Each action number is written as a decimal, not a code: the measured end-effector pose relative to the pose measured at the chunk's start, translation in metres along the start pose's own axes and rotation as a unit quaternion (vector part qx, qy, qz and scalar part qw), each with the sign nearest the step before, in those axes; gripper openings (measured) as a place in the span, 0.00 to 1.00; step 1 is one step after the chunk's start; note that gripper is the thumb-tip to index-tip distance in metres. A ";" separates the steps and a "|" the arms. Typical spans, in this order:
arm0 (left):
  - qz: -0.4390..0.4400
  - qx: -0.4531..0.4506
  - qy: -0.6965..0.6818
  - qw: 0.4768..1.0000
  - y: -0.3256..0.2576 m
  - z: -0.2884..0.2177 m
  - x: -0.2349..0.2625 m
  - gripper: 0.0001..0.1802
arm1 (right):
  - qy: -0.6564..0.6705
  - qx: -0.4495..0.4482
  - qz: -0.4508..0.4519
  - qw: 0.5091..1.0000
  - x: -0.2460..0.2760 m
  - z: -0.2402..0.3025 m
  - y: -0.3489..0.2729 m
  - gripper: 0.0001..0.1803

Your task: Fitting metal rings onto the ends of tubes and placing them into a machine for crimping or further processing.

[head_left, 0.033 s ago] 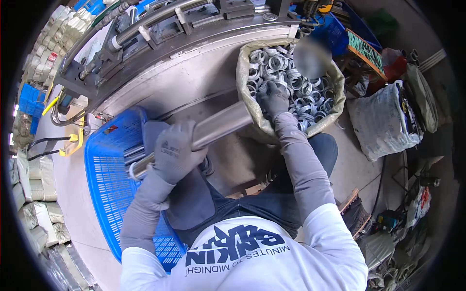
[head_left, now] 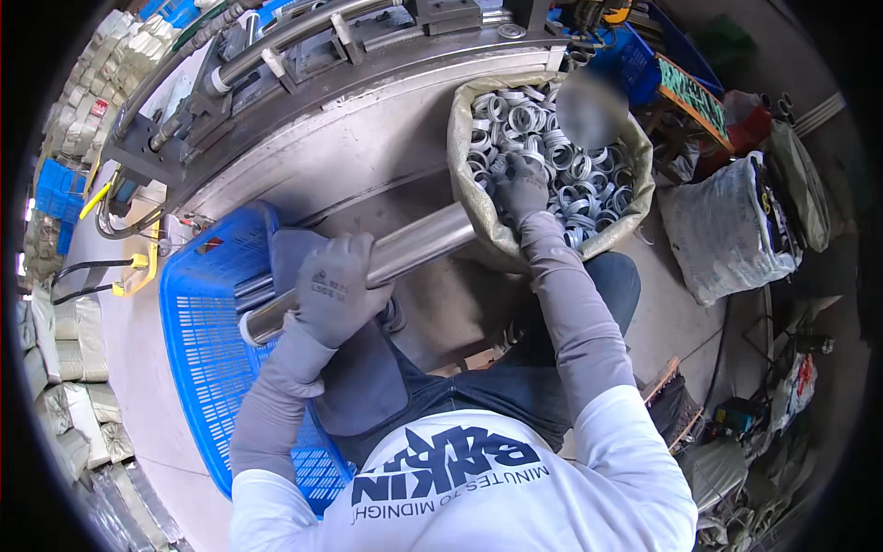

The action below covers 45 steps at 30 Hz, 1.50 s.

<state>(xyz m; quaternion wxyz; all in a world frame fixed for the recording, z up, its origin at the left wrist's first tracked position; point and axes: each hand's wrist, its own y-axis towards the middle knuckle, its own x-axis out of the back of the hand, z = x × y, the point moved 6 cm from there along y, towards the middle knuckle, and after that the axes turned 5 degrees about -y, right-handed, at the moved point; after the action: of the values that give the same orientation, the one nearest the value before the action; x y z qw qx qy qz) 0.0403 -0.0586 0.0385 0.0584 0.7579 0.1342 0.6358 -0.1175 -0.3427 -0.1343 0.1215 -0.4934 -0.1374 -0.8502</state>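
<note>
My left hand (head_left: 340,290), in a grey glove, is wrapped round a shiny metal tube (head_left: 425,243). The tube slants from the basket at lower left up toward the sack. A pale ring or collar (head_left: 246,329) sits on its lower left end. Its upper right end is close to the sack's side. My right hand (head_left: 521,189), gloved too, reaches over the rim of a woven sack (head_left: 459,152) into a heap of grey-white rings (head_left: 526,118). Its fingers are curled in; what they pinch, if anything, is hidden.
On my left stands a blue plastic basket (head_left: 207,340) with more metal tubes inside. A long machine bench (head_left: 368,69) runs across the far side. Right of the sack lies a stuffed pale bag (head_left: 727,230). Stacked wrapped bundles (head_left: 69,322) line the far left.
The tube has rolled or tilted slightly in my left hand, and its near end shows more. My right hand has barely shifted among the rings.
</note>
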 end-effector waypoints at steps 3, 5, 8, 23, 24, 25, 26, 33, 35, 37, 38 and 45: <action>0.065 0.046 -0.004 0.997 -0.003 0.008 -0.022 0.27 | 0.009 0.021 -0.067 0.998 0.011 -0.004 0.005 0.27; 0.055 0.038 0.009 0.998 0.004 0.006 -0.023 0.26 | 0.214 -0.023 -0.001 0.977 0.011 -0.012 0.006 0.25; 0.030 0.042 0.001 0.999 -0.003 0.012 -0.019 0.27 | 0.455 -0.020 0.101 0.884 0.052 0.032 -0.027 0.20; 0.068 0.026 0.026 0.997 -0.003 -0.001 -0.023 0.28 | 0.345 0.326 0.022 0.880 0.077 0.096 -0.100 0.25; 0.069 0.027 0.026 0.997 -0.002 -0.002 -0.024 0.28 | 0.345 0.325 0.023 0.880 0.074 0.097 -0.102 0.25; 0.085 0.026 0.033 0.996 -0.001 -0.002 -0.026 0.27 | 0.375 0.296 0.025 0.878 0.069 0.096 -0.101 0.24; 0.100 0.026 0.041 0.994 -0.001 -0.002 -0.028 0.27 | 0.405 0.265 0.026 0.875 0.065 0.092 -0.100 0.23; 0.134 0.020 0.020 0.991 0.003 -0.001 -0.027 0.29 | 0.314 0.334 -0.014 0.889 0.052 0.080 -0.102 0.27; 0.097 -0.011 0.048 0.994 -0.003 0.000 -0.008 0.32 | 0.256 0.353 -0.033 0.899 0.070 0.093 -0.099 0.23; 0.098 0.011 0.037 0.994 -0.016 0.015 0.000 0.33 | 0.163 0.300 0.075 0.937 0.080 0.089 -0.070 0.16; 0.100 0.029 0.022 0.994 -0.022 0.023 0.001 0.35 | 0.245 0.217 -0.037 0.944 0.071 0.059 -0.053 0.20; 0.063 0.045 -0.008 0.997 -0.031 0.030 -0.010 0.35 | -0.133 -0.020 0.026 0.991 0.021 -0.041 0.030 0.26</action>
<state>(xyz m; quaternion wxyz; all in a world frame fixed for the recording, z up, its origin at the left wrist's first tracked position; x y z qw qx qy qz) 0.0637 -0.0297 0.0159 -0.0151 0.7718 0.1146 0.6253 -0.1505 -0.3872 -0.1319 0.1145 -0.6078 -0.1219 -0.7763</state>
